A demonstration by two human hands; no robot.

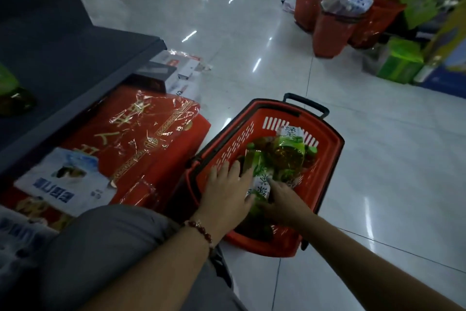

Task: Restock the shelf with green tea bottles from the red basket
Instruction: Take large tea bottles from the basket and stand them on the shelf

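A red basket (pixel 325 159) with a black pull handle stands on the floor in front of me. Inside lie several green tea bottles (pixel 285 154) with green-and-white labels, heaped on their sides. My left hand (pixel 224 194), a bead bracelet on its wrist, reaches into the basket's near left side with fingers spread over a bottle. My right hand (pixel 280 202) rests on the nearest bottle (pixel 262 186), fingers curled over its white label. Whether either hand has a firm grip is unclear. The dark grey shelf (pixel 75 63) runs along the left, with one green bottle (pixel 12 94) at its far left edge.
Red gift boxes (pixel 141 149) and a white-blue pack (pixel 65 179) lie under the shelf on the left. More red baskets (pixel 330 31) with goods stand at the back right beside green packs (pixel 401 63). Glossy tiled floor (pixel 252 33) stretches between them. My knee (pixel 106 247) is bent at the lower left.
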